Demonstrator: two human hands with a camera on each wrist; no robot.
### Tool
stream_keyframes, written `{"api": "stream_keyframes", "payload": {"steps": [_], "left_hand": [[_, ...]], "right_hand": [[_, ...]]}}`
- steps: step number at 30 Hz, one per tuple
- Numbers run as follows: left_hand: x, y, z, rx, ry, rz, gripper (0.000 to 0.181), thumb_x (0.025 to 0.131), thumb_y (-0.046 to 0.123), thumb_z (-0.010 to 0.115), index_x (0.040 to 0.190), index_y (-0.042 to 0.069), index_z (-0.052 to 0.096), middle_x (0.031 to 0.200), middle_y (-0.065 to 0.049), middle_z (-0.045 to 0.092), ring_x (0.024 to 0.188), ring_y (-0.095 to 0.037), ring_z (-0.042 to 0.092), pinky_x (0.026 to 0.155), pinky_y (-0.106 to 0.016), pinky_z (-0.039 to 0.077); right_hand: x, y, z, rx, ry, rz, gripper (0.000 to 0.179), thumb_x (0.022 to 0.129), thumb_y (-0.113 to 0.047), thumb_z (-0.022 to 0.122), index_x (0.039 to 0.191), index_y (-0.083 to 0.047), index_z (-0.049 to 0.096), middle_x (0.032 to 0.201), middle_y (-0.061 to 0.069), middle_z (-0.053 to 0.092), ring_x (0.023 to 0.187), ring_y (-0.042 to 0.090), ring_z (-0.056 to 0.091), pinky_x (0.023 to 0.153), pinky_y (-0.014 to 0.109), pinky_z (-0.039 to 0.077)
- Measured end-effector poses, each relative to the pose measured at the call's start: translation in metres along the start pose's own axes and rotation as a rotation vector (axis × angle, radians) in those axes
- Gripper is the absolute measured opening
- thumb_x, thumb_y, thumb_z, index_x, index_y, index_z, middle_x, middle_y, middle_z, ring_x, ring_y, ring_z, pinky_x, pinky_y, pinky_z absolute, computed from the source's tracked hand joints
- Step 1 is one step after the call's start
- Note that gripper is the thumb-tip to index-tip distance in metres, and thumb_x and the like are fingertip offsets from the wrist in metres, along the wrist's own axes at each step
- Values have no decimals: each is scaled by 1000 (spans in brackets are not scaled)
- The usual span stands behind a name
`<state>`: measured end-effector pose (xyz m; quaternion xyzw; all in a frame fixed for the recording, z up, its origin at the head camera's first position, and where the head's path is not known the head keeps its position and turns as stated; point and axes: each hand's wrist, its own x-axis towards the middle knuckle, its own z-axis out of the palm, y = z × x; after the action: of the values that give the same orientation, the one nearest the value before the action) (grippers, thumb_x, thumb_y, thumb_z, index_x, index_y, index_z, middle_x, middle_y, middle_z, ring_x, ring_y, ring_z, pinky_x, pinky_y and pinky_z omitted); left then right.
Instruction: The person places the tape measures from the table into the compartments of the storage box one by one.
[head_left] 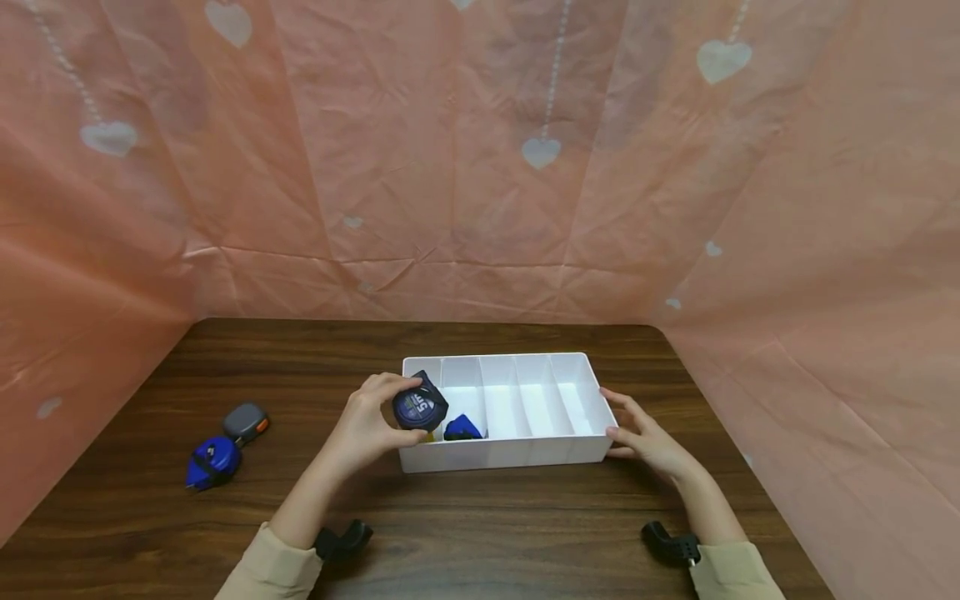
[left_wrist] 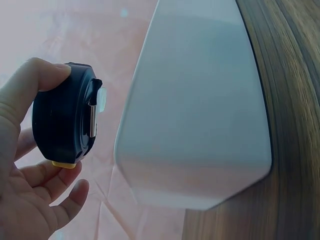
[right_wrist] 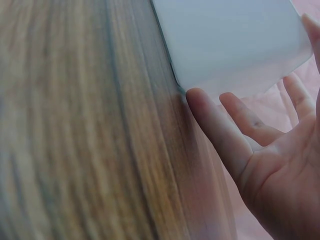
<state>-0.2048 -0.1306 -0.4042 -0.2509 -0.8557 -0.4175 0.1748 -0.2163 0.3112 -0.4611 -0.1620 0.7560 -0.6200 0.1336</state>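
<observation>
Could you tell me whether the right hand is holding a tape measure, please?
No, the right hand touches the end of the white box, while the left hand holds a dark tape measure.

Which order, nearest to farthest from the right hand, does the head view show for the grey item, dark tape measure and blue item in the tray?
From the right hand:
1. Blue item: in the tray, second compartment from left.
2. Dark tape measure: held by the left hand, at the tray's left end.
3. Grey item: on the table, left of the tray.
</observation>
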Motion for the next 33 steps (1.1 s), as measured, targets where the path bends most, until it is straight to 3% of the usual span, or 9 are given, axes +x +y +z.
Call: {"api": "stream_keyframes", "payload": {"steps": [9,16,22,33], "left_hand": [[10,8,16,-9,-12,64,67,52,15,94,114,7,70,106,0,63,100,-17,54,83,-40,48],[14,15,25,-57,-51,43,66,56,14,93,117,8,69,108,-1,62,105,-19,53,86,-43,47],[20,19,37,-39,-44,102,65,55,15,93,115,6,69,106,-3,63,101,-21,54,84,-41,47],[27,22,53,-36,-79,100,65,54,18,92,114,7,70,104,-1,62,99,-19,53,84,-40,46]], "right_hand": [[2,0,-2,-6,2,4,64,99,-11,54,150,-5,17,137,39,27,107,27,56,82,45,52],[2,-1,-1,2,2,11,64,99,-11,54,150,-5,16,136,38,28,107,26,56,82,46,51],[0,-3,-1,6,5,10,64,99,-9,53,150,-4,15,137,39,27,108,29,54,82,47,51],[0,-1,-1,-3,3,5,64,99,-10,53,150,-3,15,137,39,27,109,31,54,82,48,51]]}}
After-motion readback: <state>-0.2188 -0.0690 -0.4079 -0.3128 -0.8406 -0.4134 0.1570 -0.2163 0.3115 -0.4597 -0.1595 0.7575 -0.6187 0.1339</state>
